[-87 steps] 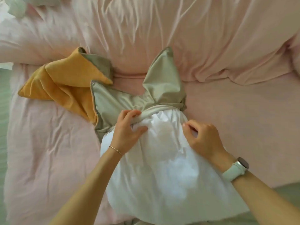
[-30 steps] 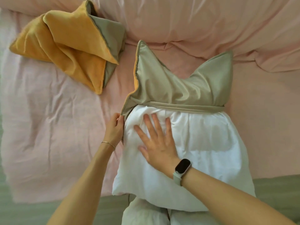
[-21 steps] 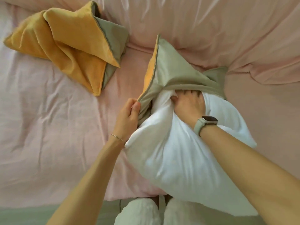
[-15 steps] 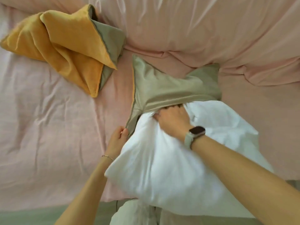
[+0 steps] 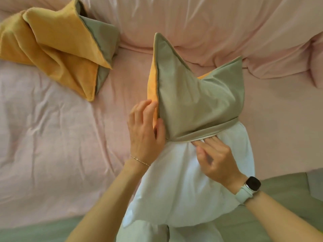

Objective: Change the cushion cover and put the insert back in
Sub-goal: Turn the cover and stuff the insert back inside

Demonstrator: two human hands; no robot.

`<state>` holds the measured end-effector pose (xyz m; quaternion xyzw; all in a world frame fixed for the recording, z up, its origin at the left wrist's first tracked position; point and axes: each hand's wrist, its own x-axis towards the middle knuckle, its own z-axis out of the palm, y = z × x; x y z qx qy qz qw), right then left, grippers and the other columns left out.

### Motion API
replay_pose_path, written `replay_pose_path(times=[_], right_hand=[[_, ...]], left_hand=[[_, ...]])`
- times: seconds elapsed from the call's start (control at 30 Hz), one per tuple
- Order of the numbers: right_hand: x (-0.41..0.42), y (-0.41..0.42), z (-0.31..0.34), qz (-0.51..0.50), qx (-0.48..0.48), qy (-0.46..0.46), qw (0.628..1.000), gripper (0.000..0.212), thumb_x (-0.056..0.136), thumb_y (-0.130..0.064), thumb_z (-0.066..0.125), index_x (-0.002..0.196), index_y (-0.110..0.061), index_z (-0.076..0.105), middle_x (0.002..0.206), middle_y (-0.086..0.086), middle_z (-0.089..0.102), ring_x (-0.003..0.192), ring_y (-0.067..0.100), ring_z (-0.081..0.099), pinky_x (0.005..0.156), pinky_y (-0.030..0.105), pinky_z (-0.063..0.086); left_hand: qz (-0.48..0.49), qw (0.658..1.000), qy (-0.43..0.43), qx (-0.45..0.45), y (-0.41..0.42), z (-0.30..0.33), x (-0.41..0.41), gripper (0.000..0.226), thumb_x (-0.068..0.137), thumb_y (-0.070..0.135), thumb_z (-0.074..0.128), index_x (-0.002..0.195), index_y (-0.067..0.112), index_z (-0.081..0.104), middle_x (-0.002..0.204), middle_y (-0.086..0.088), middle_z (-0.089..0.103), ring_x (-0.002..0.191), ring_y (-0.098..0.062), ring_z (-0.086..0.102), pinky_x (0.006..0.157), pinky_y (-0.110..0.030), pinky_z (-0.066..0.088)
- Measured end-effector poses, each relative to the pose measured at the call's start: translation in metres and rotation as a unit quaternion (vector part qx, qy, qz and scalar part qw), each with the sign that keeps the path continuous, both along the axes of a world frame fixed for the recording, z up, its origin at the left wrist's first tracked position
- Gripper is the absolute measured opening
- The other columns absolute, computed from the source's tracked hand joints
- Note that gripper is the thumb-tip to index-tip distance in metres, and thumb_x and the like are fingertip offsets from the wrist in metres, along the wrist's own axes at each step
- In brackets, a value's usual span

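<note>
Insert [image 5: 183, 186] lay on the bed [image 5: 52, 137] with its long axis running away from the person, far end inside the cover [image 5: 197, 102]. Left hand [image 5: 145, 130] pinched the cover's side seam. Right hand [image 5: 216, 159], fingers curled with tips tucked under the cover's opening hem, pressed on the insert. Cover's empty corners lay directly beyond both hands.

No legible text, labels or numbers anywhere in view.
</note>
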<state>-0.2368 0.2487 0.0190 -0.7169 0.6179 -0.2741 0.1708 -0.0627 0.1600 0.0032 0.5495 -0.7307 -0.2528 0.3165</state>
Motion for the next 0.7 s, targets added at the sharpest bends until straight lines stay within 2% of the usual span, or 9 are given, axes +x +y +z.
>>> replay_pose_path(times=[0.07,0.13,0.2,0.27,0.33,0.43,0.5,0.6,0.7], right_hand=[[-0.014,0.004,0.005,0.010,0.054,-0.085,0.995,0.032,0.092,-0.012,0.041,0.114,-0.004,0.063,0.107,0.005,0.064,0.104,0.020,0.058,0.095,0.029,0.044],[-0.023,0.004,0.003,0.031,0.102,-0.123,0.987,0.034,0.092,-0.014,0.042,0.121,-0.006,0.058,0.124,0.007,0.058,0.121,0.021,0.051,0.104,0.029,0.037],[-0.034,0.009,-0.002,0.017,0.077,-0.067,0.995,0.033,0.092,-0.015,0.043,0.117,-0.005,0.062,0.122,0.010,0.061,0.120,0.022,0.053,0.101,0.032,0.042],[-0.046,0.015,-0.010,-0.032,0.029,-0.011,0.999,0.032,0.090,-0.013,0.044,0.110,-0.004,0.066,0.110,0.008,0.067,0.109,0.020,0.059,0.089,0.036,0.049],[-0.060,0.019,-0.020,-0.080,0.015,0.022,0.996,0.033,0.090,-0.012,0.042,0.113,-0.002,0.064,0.109,0.009,0.067,0.108,0.020,0.055,0.088,0.039,0.046],[-0.084,0.017,-0.042,-0.167,0.069,0.065,0.981,0.043,0.089,-0.020,0.039,0.127,-0.004,0.054,0.129,0.015,0.054,0.121,0.024,0.041,0.102,0.037,0.031],[-0.095,0.013,-0.051,-0.240,0.147,0.002,0.960,0.052,0.090,-0.029,0.037,0.138,-0.009,0.042,0.143,0.014,0.040,0.132,0.022,0.030,0.109,0.030,0.019],[-0.109,0.013,-0.060,-0.326,0.234,-0.130,0.907,0.059,0.091,-0.035,0.034,0.145,-0.013,0.027,0.152,0.006,0.023,0.141,0.018,0.016,0.115,0.029,0.011],[-0.117,0.019,-0.065,-0.351,0.270,-0.209,0.872,0.050,0.099,-0.025,0.039,0.146,-0.014,0.024,0.153,0.004,0.021,0.142,0.016,0.017,0.114,0.027,0.014]], left_hand=[[-0.052,0.998,-0.023,0.009,0.010,0.004,-0.015,0.052,0.087,0.033,0.050,0.135,0.018,0.036,0.138,-0.019,0.038,0.129,-0.035,0.036,0.108,-0.039,0.030],[-0.051,0.993,-0.070,0.079,0.010,0.001,-0.021,0.057,0.089,0.042,0.048,0.141,0.028,0.031,0.148,-0.012,0.029,0.133,-0.029,0.037,0.099,-0.037,0.039],[0.006,0.977,-0.093,0.193,-0.003,-0.014,-0.022,0.054,0.093,0.034,0.045,0.144,0.027,0.028,0.153,-0.006,0.021,0.132,-0.025,0.038,0.092,-0.037,0.043],[0.092,0.954,-0.089,0.270,-0.024,-0.029,-0.012,0.048,0.095,0.018,0.044,0.141,0.014,0.035,0.151,-0.013,0.024,0.132,-0.030,0.036,0.094,-0.040,0.038],[0.128,0.961,-0.112,0.218,-0.037,-0.031,-0.007,0.042,0.089,0.010,0.045,0.130,0.003,0.048,0.141,-0.023,0.036,0.127,-0.037,0.040,0.093,-0.045,0.039],[0.051,0.989,-0.136,0.042,-0.034,-0.023,-0.029,0.034,0.083,0.014,0.045,0.111,0.003,0.062,0.116,-0.020,0.056,0.105,-0.040,0.052,0.086,-0.042,0.042],[-0.058,0.991,-0.118,-0.035,-0.022,-0.015,-0.059,0.025,0.083,0.013,0.048,0.099,0.008,0.066,0.100,-0.012,0.062,0.091,-0.031,0.053,0.077,-0.037,0.041],[-0.208,0.970,-0.112,-0.063,-0.006,-0.018,-0.105,0.021,0.085,0.014,0.049,0.091,0.014,0.069,0.083,-0.002,0.064,0.079,-0.021,0.048,0.065,-0.033,0.038],[-0.235,0.956,-0.168,-0.056,-0.005,-0.030,-0.135,0.022,0.084,0.016,0.049,0.084,0.017,0.071,0.080,0.001,0.063,0.072,-0.022,0.052,0.063,-0.029,0.035]])
